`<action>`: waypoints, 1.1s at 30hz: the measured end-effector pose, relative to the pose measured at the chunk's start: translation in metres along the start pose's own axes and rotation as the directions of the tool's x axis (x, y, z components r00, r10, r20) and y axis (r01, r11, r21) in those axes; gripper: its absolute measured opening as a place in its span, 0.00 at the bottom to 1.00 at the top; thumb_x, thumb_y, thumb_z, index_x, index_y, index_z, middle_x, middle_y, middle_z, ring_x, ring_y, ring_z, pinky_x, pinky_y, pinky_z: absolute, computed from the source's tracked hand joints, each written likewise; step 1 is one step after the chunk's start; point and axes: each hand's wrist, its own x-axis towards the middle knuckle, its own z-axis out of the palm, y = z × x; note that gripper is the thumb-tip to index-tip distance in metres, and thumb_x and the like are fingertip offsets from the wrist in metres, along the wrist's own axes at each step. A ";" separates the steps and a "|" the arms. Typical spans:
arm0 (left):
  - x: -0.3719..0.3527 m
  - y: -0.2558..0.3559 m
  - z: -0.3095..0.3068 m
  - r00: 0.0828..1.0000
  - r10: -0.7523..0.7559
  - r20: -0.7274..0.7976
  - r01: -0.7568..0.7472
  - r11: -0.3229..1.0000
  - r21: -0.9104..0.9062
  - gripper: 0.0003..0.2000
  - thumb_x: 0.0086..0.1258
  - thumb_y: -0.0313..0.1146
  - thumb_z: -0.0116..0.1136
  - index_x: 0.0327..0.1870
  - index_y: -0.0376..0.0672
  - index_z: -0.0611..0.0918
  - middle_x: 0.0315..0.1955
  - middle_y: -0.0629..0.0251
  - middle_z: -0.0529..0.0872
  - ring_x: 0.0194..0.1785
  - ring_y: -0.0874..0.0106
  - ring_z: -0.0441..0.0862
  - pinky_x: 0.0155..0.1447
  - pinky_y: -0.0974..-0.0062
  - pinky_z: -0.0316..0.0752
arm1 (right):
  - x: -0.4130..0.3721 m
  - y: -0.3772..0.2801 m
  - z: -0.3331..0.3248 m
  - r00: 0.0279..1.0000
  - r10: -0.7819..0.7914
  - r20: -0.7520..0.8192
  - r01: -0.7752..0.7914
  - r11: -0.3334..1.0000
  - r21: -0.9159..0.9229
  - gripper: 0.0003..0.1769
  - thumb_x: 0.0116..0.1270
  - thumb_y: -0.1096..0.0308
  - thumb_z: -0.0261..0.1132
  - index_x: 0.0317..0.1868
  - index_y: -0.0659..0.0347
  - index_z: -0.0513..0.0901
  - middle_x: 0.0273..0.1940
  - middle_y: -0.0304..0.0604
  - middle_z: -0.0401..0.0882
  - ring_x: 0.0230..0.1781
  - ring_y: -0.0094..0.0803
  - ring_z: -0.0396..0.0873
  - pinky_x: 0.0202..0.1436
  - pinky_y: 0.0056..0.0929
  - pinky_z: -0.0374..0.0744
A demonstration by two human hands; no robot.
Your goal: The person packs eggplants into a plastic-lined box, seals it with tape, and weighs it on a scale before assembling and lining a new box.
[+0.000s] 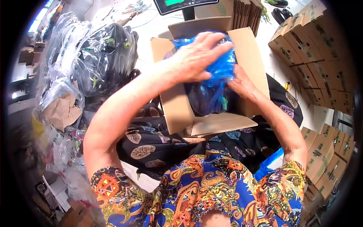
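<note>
Lying in the open carton (248, 56), the blue bag (220, 70) sat under the left hand (196, 58), fingers spread; the right hand (241, 84) was at its right edge, couldn't tell if gripping. Long axis ran roughly fore-aft.

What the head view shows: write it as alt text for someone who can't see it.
A person's left hand and right hand touch blue plastic over dark eggplants in an open cardboard box. A clear bag of eggplants lies at left, cartons stand stacked at right, and a digital scale shows beyond the box.
</note>
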 end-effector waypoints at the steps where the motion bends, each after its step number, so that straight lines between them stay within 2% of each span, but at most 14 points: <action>1: -0.008 -0.014 0.002 0.989 -0.070 0.130 0.066 0.997 0.037 0.48 0.49 0.27 0.73 0.75 0.52 0.60 0.66 0.50 0.67 0.70 0.48 0.64 0.68 0.56 0.71 | 0.003 0.001 0.001 0.998 0.054 0.025 -0.053 0.998 -0.026 0.12 0.70 0.63 0.63 0.47 0.60 0.81 0.38 0.35 0.81 0.37 0.21 0.76 0.40 0.28 0.79; 3: -0.014 -0.038 0.009 0.786 -0.324 0.526 0.339 0.938 0.073 0.42 0.53 0.29 0.73 0.72 0.51 0.66 0.66 0.48 0.69 0.64 0.47 0.71 0.62 0.58 0.75 | -0.001 -0.005 0.002 0.999 -0.037 0.005 0.037 0.998 -0.051 0.09 0.71 0.63 0.62 0.42 0.60 0.83 0.34 0.33 0.81 0.35 0.21 0.76 0.39 0.28 0.78; 8: -0.036 -0.050 0.011 0.829 -0.348 0.438 0.383 0.924 0.008 0.09 0.54 0.26 0.65 0.37 0.37 0.84 0.36 0.45 0.86 0.43 0.49 0.84 0.48 0.58 0.81 | 0.003 -0.009 -0.009 0.995 -0.048 0.085 0.026 0.969 0.247 0.11 0.72 0.60 0.61 0.38 0.58 0.84 0.31 0.32 0.81 0.31 0.22 0.78 0.37 0.27 0.78; 11: -0.053 0.006 0.014 0.808 -0.301 0.506 0.303 0.950 0.081 0.08 0.53 0.24 0.59 0.34 0.41 0.85 0.28 0.50 0.86 0.38 0.51 0.85 0.46 0.58 0.82 | 0.009 -0.035 -0.015 0.992 0.068 0.106 -0.068 0.998 -0.009 0.15 0.73 0.56 0.61 0.36 0.58 0.84 0.28 0.32 0.80 0.30 0.20 0.78 0.34 0.27 0.78; 15: -0.061 0.043 0.039 0.910 -0.262 0.322 0.358 0.887 -0.291 0.09 0.63 0.31 0.62 0.29 0.34 0.80 0.25 0.46 0.82 0.34 0.47 0.83 0.40 0.56 0.78 | 0.037 -0.028 -0.009 0.906 -0.407 0.116 0.405 0.753 -0.518 0.09 0.63 0.68 0.60 0.38 0.65 0.82 0.27 0.56 0.82 0.29 0.49 0.81 0.36 0.43 0.79; 16: -0.055 0.045 0.041 0.886 -0.377 0.269 0.455 0.820 -0.348 0.09 0.63 0.31 0.62 0.29 0.33 0.80 0.25 0.45 0.82 0.34 0.46 0.83 0.40 0.56 0.78 | 0.040 -0.034 -0.013 0.922 -0.370 0.109 0.360 0.724 -0.588 0.11 0.57 0.73 0.58 0.38 0.69 0.81 0.30 0.63 0.79 0.34 0.60 0.78 0.41 0.49 0.78; 19: -0.023 0.044 0.046 0.722 -0.658 0.213 0.643 0.526 -0.557 0.10 0.62 0.31 0.62 0.30 0.30 0.78 0.26 0.41 0.82 0.34 0.48 0.84 0.41 0.57 0.77 | 0.059 -0.046 -0.019 0.973 -0.202 0.115 0.228 0.742 -0.630 0.17 0.56 0.70 0.60 0.45 0.67 0.81 0.38 0.58 0.82 0.39 0.50 0.82 0.42 0.46 0.79; 23: -0.005 0.052 0.099 0.919 -0.393 -0.003 0.368 0.864 -0.344 0.11 0.59 0.27 0.59 0.41 0.31 0.77 0.30 0.42 0.83 0.38 0.49 0.83 0.45 0.53 0.77 | 0.057 -0.089 -0.008 0.994 0.022 0.108 0.040 0.844 -0.534 0.21 0.57 0.64 0.65 0.51 0.64 0.83 0.42 0.54 0.85 0.42 0.44 0.84 0.45 0.38 0.80; 25: 0.015 0.068 0.090 0.852 -0.408 0.329 0.489 0.844 -0.221 0.20 0.55 0.27 0.60 0.49 0.29 0.73 0.34 0.43 0.82 0.45 0.48 0.81 0.48 0.54 0.76 | 0.071 -0.098 -0.009 0.918 0.059 0.393 0.223 0.742 -0.632 0.15 0.52 0.69 0.65 0.42 0.62 0.87 0.37 0.58 0.86 0.39 0.49 0.85 0.46 0.38 0.81; 28: 0.019 0.064 0.130 0.917 -0.379 0.124 0.392 0.913 -0.110 0.17 0.55 0.26 0.59 0.47 0.31 0.76 0.34 0.41 0.81 0.47 0.54 0.81 0.47 0.54 0.76 | 0.062 -0.103 -0.002 0.874 0.023 0.485 0.372 0.611 -0.699 0.22 0.47 0.75 0.62 0.46 0.63 0.86 0.38 0.60 0.85 0.42 0.54 0.84 0.47 0.42 0.81; 30: 0.000 0.063 0.111 0.838 0.149 0.525 -0.438 0.757 0.484 0.08 0.56 0.27 0.58 0.36 0.34 0.82 0.35 0.46 0.82 0.40 0.58 0.83 0.40 0.56 0.77 | 0.047 -0.098 0.005 0.880 -0.048 0.473 0.422 0.537 -0.730 0.20 0.46 0.77 0.62 0.43 0.65 0.84 0.36 0.59 0.84 0.42 0.54 0.83 0.46 0.46 0.81; 31: -0.004 0.072 0.098 0.858 -0.010 0.514 -0.094 0.980 0.177 0.09 0.57 0.28 0.57 0.36 0.34 0.83 0.35 0.48 0.84 0.38 0.59 0.84 0.37 0.56 0.78 | 0.042 -0.090 0.010 0.887 -0.073 0.457 0.423 0.525 -0.738 0.19 0.46 0.78 0.62 0.42 0.64 0.84 0.37 0.59 0.84 0.44 0.54 0.83 0.47 0.46 0.81; 32: -0.008 0.082 0.084 0.856 -0.168 0.489 0.282 0.944 -0.169 0.10 0.59 0.30 0.56 0.37 0.34 0.84 0.36 0.50 0.85 0.36 0.60 0.85 0.35 0.56 0.79 | 0.032 -0.084 0.011 0.852 -0.191 0.488 0.516 0.471 -0.716 0.16 0.46 0.80 0.63 0.40 0.63 0.83 0.40 0.56 0.82 0.45 0.54 0.82 0.48 0.46 0.81; 33: -0.022 0.100 0.100 0.965 -0.131 0.227 0.139 0.990 -0.017 0.11 0.58 0.29 0.57 0.38 0.32 0.83 0.34 0.47 0.86 0.40 0.60 0.86 0.39 0.56 0.80 | 0.027 -0.070 0.018 0.840 -0.268 0.471 0.541 0.367 -0.757 0.12 0.50 0.78 0.63 0.37 0.63 0.83 0.40 0.52 0.79 0.44 0.52 0.80 0.46 0.41 0.82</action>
